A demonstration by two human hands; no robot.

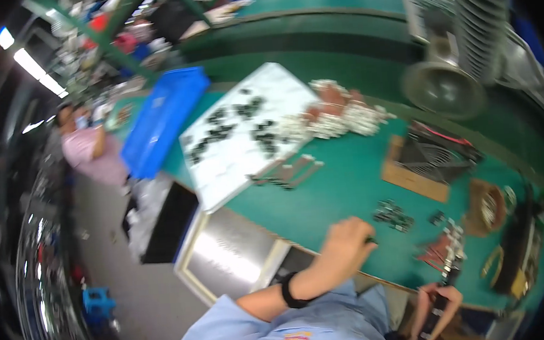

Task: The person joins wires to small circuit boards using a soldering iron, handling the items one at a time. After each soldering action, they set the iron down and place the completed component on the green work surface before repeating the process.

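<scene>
My left hand, with a black band at its wrist, is closed above the green bench top. A small dark part sticks out between its fingertips; blur hides its kind. Several small green circuit boards lie just right of this hand. Low on the right, my right hand has its fingers around a long, narrow black piece with pale marks. Close beyond its upper end lies a small bunch of red-brown wires with white connectors.
A white board bears several black parts. Beside it lie a blue tray and wire bundles with white connectors. A duct hood, cardboard box and tape roll stand right. A person is at far left.
</scene>
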